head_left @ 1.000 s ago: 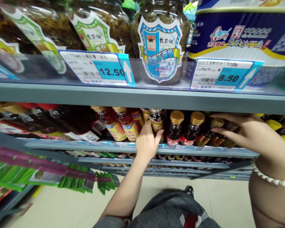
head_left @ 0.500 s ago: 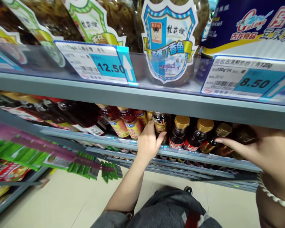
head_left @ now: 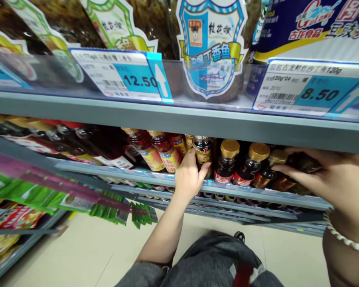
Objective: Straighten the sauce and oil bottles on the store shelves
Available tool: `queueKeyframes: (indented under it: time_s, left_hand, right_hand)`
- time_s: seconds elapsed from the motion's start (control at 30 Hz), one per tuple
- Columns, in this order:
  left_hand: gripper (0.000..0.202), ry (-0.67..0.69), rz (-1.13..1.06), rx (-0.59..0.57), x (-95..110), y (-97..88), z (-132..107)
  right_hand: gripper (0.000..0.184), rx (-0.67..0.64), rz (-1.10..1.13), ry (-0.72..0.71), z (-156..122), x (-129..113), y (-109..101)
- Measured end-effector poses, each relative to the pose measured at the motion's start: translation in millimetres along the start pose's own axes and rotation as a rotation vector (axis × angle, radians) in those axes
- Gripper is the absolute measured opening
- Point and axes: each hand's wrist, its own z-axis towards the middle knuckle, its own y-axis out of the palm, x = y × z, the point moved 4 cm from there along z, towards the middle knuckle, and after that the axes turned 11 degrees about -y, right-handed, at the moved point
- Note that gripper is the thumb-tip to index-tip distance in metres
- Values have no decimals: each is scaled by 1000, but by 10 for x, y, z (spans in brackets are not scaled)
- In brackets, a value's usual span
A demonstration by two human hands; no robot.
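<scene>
My left hand (head_left: 188,175) is closed around a small dark sauce bottle (head_left: 204,156) with a yellow label marked "1", thumb on its right side. The bottle stands on the shelf below eye level. At the right, my right hand (head_left: 332,171) reaches into the same row. Its thumb lies at the front of a dark sauce bottle with a dull gold cap (head_left: 277,157), and a finger reaches behind the cap; the other fingertips are hidden. Between the hands stand two gold-capped bottles with red labels, one nearer the left hand (head_left: 224,161) and one farther right (head_left: 251,163).
An upper shelf edge (head_left: 167,115) crosses close above both hands. On it stand large jars (head_left: 211,48), a blue tin (head_left: 305,28) and price tags (head_left: 119,73). Chilli sauce bottles (head_left: 167,153) stand left of my hand. Green packets (head_left: 77,199) hang at the left.
My right hand has moved slightly up and inward, its fingers now showing behind the gold-capped bottle. The left hand keeps its hold on the dark bottle. The view has shifted slightly.
</scene>
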Motion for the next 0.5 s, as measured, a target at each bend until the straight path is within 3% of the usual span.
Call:
queueKeyframes:
  time_s: [0.1,0.27,0.5]
  left_hand:
    - [56,8,19,9,6,-7,1]
    - [56,0,41,24,5,-3,3]
    - [55,25,28,35,21,-8,16]
  right_hand:
    - [34,-9,30,-66,70,-10,20]
    - [51,-70,19,-38,50,23,37]
    - [48,-34,-74,-1,35,-74,143]
